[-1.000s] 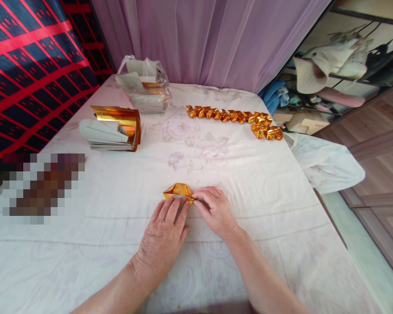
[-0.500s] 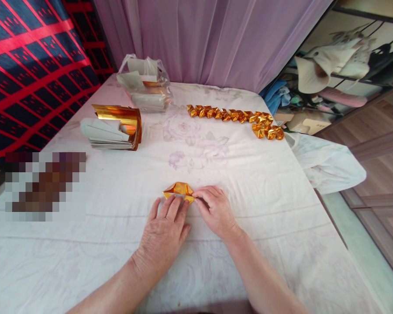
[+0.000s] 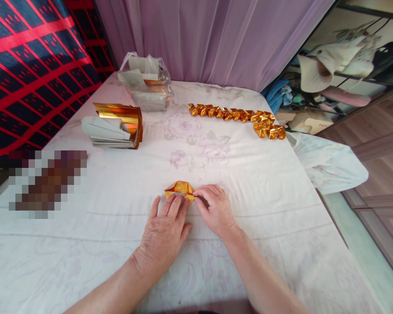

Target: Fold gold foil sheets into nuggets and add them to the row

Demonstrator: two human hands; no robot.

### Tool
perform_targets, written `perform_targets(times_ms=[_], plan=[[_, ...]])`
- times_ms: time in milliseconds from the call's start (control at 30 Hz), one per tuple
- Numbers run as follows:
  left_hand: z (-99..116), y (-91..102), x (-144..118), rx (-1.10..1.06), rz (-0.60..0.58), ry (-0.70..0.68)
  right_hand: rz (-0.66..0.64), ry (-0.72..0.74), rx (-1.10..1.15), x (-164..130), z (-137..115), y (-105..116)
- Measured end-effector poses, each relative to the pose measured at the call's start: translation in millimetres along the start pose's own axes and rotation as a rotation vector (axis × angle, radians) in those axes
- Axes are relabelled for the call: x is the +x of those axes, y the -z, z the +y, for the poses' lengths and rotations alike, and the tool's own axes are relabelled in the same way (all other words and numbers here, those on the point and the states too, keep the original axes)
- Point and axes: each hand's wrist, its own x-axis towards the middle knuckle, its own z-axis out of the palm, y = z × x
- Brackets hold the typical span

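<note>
White floral cloth (image 3: 249, 209) over the table, everything resting on it. Far left edge: stack of grey-backed foil sheets (image 3: 113, 128), top sheet curled up gold. Behind it, near the far left corner, a clear bag (image 3: 146, 83) with more sheets inside. Far right corner: row of finished gold pieces (image 3: 236, 115), running along the far edge and bending toward the right edge, pieces touching one another. Blurred patch at the left edge, not readable.

Middle of the table, toward the near edge: gold foil piece (image 3: 179, 189), lying flat, partly folded. Pointed at the left end, boat-like outline, several creases showing, shiny orange-gold with a darker shadowed fold at the left tip. Near edge of it hidden under fingertips.

Left hand (image 3: 163, 233) flat, palm down, fingers spread slightly, fingertips pressing on the near edge of the piece; not gripping, just pinning. Right hand (image 3: 216, 209) curled, thumb and forefinger closed in a narrow pinch on the right tip of the piece.

Step in hand, judged: creasing or tucking the right end while the left holds the body still. Next move likely calling for a firm pinch and a small fold at that tip, steady pressure from the left to stop sliding on the cloth. Thin foil, easy to crumple or tear if pulled hard.
</note>
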Motion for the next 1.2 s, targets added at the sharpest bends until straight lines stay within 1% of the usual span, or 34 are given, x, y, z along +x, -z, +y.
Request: perform_targets(times_ms=[200,500,900,1200], plan=[[0.2,0.3,-0.3,0.001,-0.004,0.002,0.006,-0.012,0.016,0.9,-0.4,-0.8],[0.7,1.7,-0.3,0.017,-0.006,0.004,0.010,-0.041,-0.027,1.5,-1.5,-4.2],[2.1,1.2,0.5,0.011,-0.014,0.017,-0.035,-0.070,-0.063,1.3,-6.1,-3.2],[0.4,1.3,0.2,0.028,-0.044,0.010,-0.035,-0.068,0.032,3.3,1.5,-2.3]])
